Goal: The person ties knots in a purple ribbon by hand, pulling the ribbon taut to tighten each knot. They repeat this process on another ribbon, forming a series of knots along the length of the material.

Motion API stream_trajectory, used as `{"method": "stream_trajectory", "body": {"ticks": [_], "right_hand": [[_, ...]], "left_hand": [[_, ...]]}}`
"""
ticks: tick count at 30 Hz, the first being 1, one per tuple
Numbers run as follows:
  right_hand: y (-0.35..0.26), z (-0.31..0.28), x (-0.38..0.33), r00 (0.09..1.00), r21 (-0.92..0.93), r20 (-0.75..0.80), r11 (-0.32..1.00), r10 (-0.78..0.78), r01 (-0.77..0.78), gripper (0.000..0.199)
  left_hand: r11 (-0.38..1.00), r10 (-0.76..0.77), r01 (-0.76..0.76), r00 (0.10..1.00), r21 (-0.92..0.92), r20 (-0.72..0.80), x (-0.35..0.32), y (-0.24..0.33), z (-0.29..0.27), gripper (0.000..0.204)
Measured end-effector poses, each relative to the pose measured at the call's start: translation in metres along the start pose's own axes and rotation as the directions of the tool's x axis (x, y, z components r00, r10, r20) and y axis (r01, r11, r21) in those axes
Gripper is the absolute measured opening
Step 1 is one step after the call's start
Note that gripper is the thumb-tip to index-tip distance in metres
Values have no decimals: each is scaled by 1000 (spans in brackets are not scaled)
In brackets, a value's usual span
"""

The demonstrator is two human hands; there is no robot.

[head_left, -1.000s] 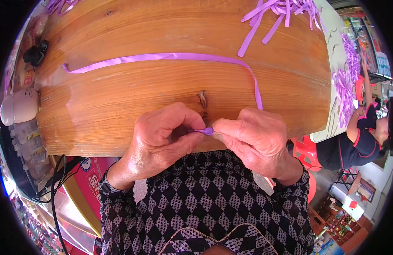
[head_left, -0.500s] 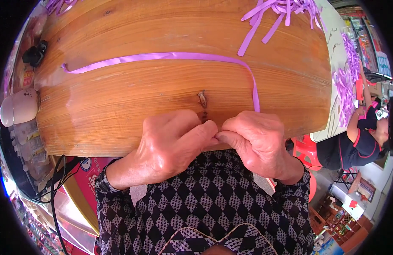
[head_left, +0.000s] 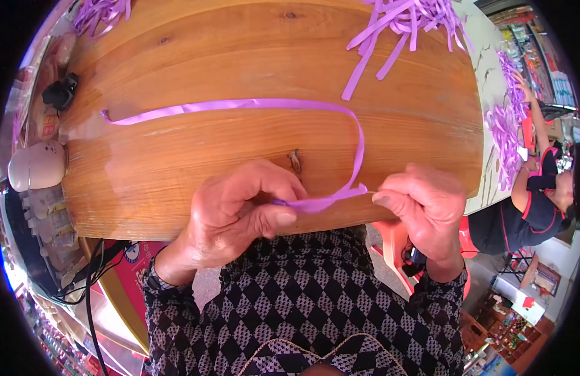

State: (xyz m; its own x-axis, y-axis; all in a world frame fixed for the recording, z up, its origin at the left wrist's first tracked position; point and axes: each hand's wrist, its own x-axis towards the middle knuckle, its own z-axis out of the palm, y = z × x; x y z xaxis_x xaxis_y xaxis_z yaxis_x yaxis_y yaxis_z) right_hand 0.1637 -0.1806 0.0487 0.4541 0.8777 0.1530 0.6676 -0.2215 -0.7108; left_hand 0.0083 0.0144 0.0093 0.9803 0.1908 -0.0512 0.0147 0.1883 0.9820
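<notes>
My hands have drawn apart since a moment ago, when they were bunched together at the near edge of the bench. Now a short stretch of the long, flat purple plastic ribbon runs taut between them, low in the middle of the frame. My left hand has its grip pressed together, thumb against curled fingers, pinching the ribbon's near end. My right hand pinches it a little farther along, at the centre right (the fingertips hide the exact hold). From there the ribbon loops up and then sweeps left across the wooden top toward the left of the frame. I judge this spreading to be a pull that tightens or straightens the strip. A heap of cut purple strips lies at the upper right, untouched.
</notes>
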Motion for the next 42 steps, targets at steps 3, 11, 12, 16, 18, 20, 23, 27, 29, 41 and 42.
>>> {"method": "stream_trajectory", "body": {"ticks": [3,11,12,16,18,20,23,27,29,41,42], "right_hand": [[8,6,-8,994,-74,-49,993,-100,97,14],[3,23,-3,949,-659,-71,729,-308,188,16],[15,25,1,944,-584,-186,803,-273,117,14],[1,16,-2,960,185,-185,967,210,-176,18],[-13,7,-1,921,602,186,701,342,-382,37],[-15,11,-4,975,573,152,789,163,-222,28],[-23,6,-7,981,555,126,809,149,-194,16],[-26,1,-5,995,225,56,972,-77,62,7],[-26,0,-13,994,85,-99,995,-47,56,7],[111,-96,-45,730,-498,-673,804,-121,-326,3],[120,-101,-46,729,-498,-673,806,-127,-319,3]], "left_hand": [[919,-247,296,947,-260,203,1,14,0,13],[986,-140,92,915,142,377,-2,8,37,13],[986,-132,81,912,144,389,-1,10,39,13],[971,-68,36,990,237,127,-4,12,36,14],[982,-13,-6,995,188,101,-2,1,40,12],[993,64,-73,994,97,87,1,-5,44,12],[927,156,-183,982,328,107,5,11,44,13],[836,225,-289,956,467,189,3,16,42,16],[726,357,-389,918,567,172,2,13,28,19],[248,557,28,813,968,-166,-8,45,-102,10],[309,519,69,824,948,-229,-11,45,-113,11]]}}
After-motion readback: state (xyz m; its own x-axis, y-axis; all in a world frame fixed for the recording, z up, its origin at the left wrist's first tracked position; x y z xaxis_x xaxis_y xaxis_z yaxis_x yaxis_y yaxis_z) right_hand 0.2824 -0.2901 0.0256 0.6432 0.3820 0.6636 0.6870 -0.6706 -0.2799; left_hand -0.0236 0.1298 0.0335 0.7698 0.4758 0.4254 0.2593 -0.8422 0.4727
